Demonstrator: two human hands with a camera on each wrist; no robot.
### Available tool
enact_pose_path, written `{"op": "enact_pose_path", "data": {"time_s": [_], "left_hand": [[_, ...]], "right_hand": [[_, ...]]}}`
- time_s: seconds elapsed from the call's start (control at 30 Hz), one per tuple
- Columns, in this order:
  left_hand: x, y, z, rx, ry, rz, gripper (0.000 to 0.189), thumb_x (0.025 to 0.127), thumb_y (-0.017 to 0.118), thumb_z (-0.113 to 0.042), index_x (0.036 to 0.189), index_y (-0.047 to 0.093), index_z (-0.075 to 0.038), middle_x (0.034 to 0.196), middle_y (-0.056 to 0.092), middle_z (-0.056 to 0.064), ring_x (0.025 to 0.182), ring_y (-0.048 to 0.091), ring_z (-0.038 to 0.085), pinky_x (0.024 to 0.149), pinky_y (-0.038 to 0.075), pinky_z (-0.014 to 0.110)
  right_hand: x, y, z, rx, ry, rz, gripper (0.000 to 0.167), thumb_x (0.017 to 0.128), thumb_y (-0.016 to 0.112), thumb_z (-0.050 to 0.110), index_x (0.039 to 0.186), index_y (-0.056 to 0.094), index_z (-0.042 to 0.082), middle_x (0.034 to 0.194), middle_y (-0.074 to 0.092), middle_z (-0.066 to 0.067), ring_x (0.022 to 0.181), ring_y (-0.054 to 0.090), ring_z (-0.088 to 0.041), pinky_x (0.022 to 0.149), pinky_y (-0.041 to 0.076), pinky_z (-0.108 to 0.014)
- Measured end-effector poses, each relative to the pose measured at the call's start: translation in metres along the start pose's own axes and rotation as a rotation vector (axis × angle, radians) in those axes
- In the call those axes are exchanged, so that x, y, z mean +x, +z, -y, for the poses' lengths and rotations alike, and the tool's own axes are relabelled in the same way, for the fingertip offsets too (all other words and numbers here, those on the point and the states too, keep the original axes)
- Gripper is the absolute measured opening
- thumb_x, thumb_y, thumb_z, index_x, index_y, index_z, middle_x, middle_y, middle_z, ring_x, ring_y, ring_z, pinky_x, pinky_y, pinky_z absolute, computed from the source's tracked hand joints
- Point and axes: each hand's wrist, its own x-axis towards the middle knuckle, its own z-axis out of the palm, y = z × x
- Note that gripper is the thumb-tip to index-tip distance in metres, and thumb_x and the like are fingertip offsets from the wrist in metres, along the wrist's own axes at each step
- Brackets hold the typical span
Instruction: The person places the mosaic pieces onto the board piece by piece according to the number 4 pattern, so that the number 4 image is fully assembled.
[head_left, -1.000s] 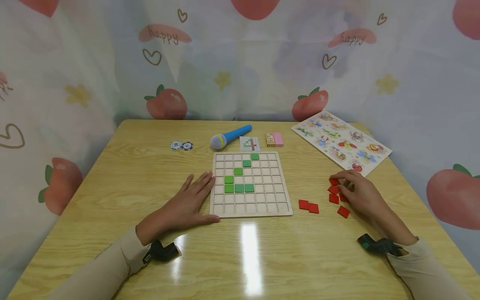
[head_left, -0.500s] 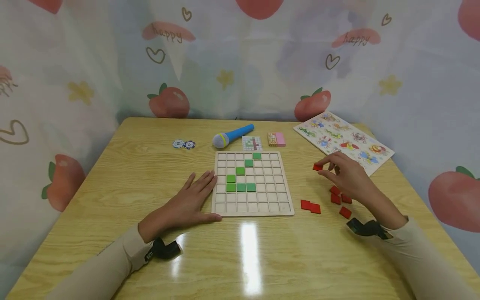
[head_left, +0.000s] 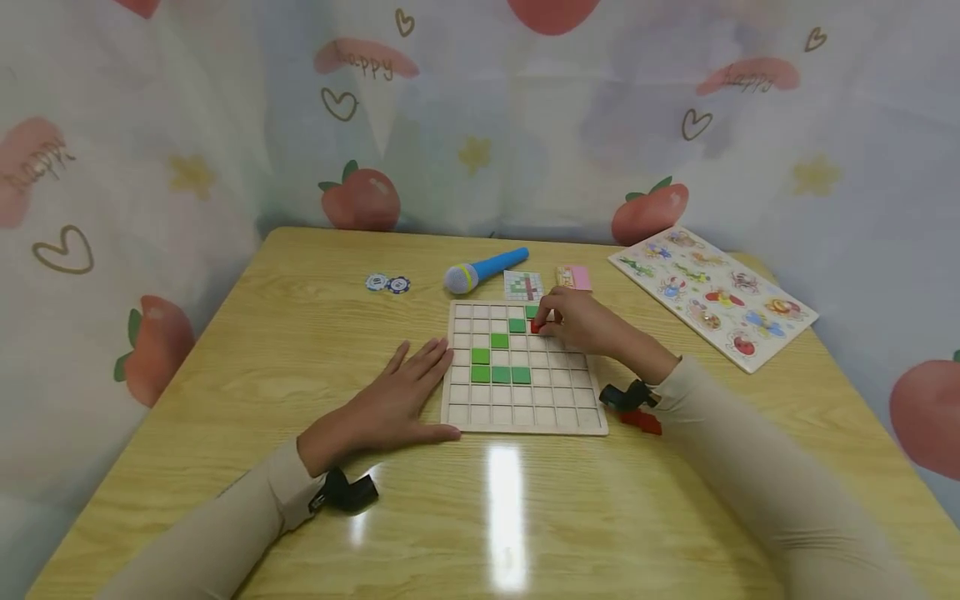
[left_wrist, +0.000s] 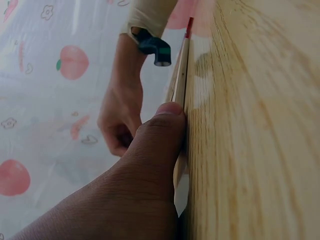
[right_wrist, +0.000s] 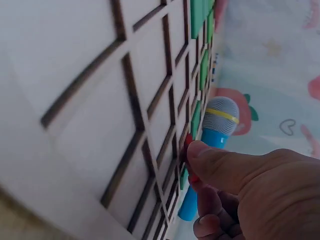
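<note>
**First:** State of the fingers, right side?

**Second:** The right hand (head_left: 577, 321) pinches a red tile (head_left: 535, 327) between thumb and fingertips, over the upper part of the gridded board (head_left: 543, 396), near 12 o'clock from its centre. The tile sits directly beside one of the green tiles (head_left: 499, 341) and just below another. A fingertip pinch presumably suits so thin a piece, leaving neighbouring cells undisturbed.

**First:** And the left?

**Second:** The left hand (head_left: 390, 400) holds nothing. Its fingers lie extended on the surface (head_left: 420, 533), tips at the board's 9 o'clock edge, thumb against the near corner at 8, probably to keep the board from sliding.

**First:** Further out?

**Second:** Just past the board at 12 o'clock, a printed card (head_left: 523, 286) shows green and dark red squares, likely placed there for easy reading. A toy microphone (head_left: 486, 271) lies at 11, two chips (head_left: 387, 284) at 10, an insect picture board (head_left: 712, 300) at 2. Spare red tiles (head_left: 647, 424) lie at 4.

**First:** Not established?

**Second:** Whether the pinched tile is seated in its cell. The right wrist camera (head_left: 630, 396) partly covers the spare tiles; anything beneath the right sleeve (head_left: 720, 433) is hidden. The card's finer pattern is unreadable.
</note>
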Motion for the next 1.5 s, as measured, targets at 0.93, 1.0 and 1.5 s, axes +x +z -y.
{"op": "enact_pose_path", "data": {"time_s": [0.93,1.0,1.5], "left_hand": [[-0.005,-0.001,-0.002,0.021,-0.026,-0.023,0.124,0.088,0.056,-0.088,0.172,0.012,-0.009,0.182,0.010,0.008,0.171,0.006,0.025,0.138,-0.002,0.058],[-0.005,0.000,-0.001,0.021,-0.029,-0.023,0.124,0.088,0.056,-0.089,0.172,0.012,-0.009,0.182,0.009,0.007,0.171,0.006,0.025,0.138,-0.002,0.058],[0.002,0.005,-0.004,0.012,0.009,-0.028,0.125,0.088,0.057,-0.088,0.172,0.012,-0.008,0.182,0.010,0.007,0.171,0.007,0.026,0.137,0.000,0.059]], "right_hand": [[-0.192,0.000,-0.034,0.124,0.050,-0.323,0.028,0.099,0.074,0.006,0.125,0.074,0.016,0.103,0.066,0.010,0.080,0.054,-0.001,0.067,0.047,-0.016],[-0.202,0.006,-0.036,0.143,0.055,-0.306,0.029,0.098,0.076,0.007,0.126,0.074,0.016,0.100,0.064,0.011,0.079,0.052,-0.002,0.065,0.045,-0.017],[-0.224,0.027,-0.038,0.112,0.072,-0.267,0.031,0.093,0.081,0.008,0.120,0.074,0.022,0.095,0.061,0.014,0.074,0.048,0.002,0.063,0.045,-0.018]]}}
